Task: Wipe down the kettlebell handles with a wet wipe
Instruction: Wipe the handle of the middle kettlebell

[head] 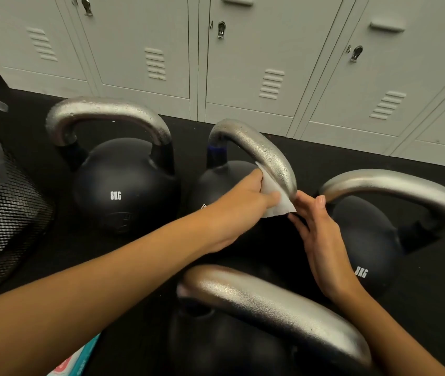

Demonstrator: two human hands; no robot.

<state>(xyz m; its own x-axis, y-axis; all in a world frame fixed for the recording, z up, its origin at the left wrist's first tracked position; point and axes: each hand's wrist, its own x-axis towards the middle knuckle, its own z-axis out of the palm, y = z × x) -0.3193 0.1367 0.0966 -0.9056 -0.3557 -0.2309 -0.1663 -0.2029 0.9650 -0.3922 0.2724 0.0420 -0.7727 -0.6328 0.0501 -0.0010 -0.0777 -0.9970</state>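
Several black kettlebells with silver handles stand on the dark floor. The middle kettlebell's handle (259,147) is beaded with water drops. My left hand (243,204) pinches a white wet wipe (275,199) against the inner side of that handle's right leg. My right hand (321,240) reaches in from the right, its fingertips touching the wipe's lower corner beside the handle. The left kettlebell (123,185), marked 8KG, also has a wet handle. Another 8KG kettlebell (373,240) stands at the right, and a fourth kettlebell (270,302) sits nearest me.
Grey metal lockers (243,63) line the wall behind the kettlebells. A black mesh bin (1,218) with a clear bag stands at the left. A teal and pink packet (80,359) lies at the bottom edge under my left forearm.
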